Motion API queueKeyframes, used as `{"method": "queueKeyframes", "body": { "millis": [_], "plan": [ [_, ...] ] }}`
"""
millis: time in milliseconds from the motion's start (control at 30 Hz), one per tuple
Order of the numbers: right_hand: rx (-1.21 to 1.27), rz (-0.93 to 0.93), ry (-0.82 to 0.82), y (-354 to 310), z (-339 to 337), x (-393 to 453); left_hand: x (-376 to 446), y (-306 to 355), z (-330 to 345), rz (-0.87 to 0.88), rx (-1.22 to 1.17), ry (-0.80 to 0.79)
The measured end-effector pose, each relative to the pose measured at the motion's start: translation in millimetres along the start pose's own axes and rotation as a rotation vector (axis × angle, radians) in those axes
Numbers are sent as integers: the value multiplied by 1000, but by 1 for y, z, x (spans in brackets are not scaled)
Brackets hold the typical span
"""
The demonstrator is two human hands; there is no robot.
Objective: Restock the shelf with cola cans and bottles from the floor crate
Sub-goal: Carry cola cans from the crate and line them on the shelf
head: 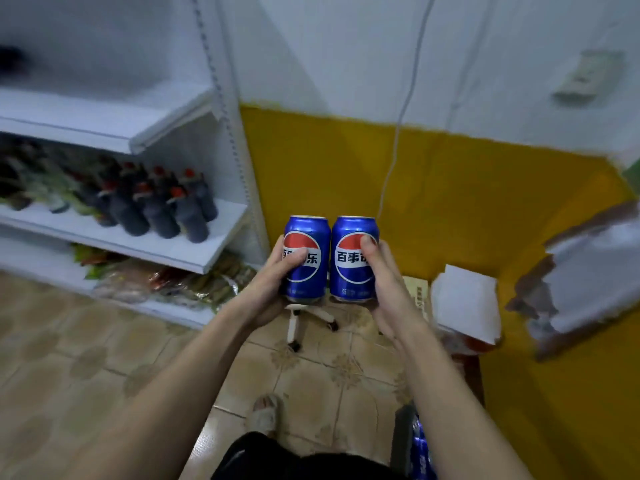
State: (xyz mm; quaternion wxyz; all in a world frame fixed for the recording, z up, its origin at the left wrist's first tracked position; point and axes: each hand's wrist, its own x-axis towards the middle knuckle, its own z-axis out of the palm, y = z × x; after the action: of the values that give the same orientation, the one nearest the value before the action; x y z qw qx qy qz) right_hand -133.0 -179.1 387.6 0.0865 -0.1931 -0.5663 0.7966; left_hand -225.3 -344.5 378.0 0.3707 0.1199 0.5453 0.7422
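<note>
Left hand (277,275) and right hand (382,278) each gripping a blue aluminium cola can (306,259), second can (353,259); probably rigid, slick; best held mid-body.

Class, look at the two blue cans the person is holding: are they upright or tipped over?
Upright. The left can and right can both show their rims at the top and labels reading level, held side by side.
</note>
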Motion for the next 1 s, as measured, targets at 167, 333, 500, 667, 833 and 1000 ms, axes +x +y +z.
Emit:
{"method": "queueKeyframes", "body": {
  "millis": [167,333,500,667,833,1000],
  "plan": [
    [-68,3,-233,1,117,11,-70,45,-81,122,-61,200],
    [-127,44,-444,25,245,13,-151,75,-173,202,-171,415],
    [-170,87,-597,64,378,7,-232,99,-271,267,-172,611],
    [-157,131,-758,92,494,-3,-297,124,-348,361,-203,768],
    [-177,153,-884,113,576,6,-337,144,-404,404,-241,853],
    [-195,176,-980,134,641,29,-349,161,-460,440,-231,913]
  ]
}}
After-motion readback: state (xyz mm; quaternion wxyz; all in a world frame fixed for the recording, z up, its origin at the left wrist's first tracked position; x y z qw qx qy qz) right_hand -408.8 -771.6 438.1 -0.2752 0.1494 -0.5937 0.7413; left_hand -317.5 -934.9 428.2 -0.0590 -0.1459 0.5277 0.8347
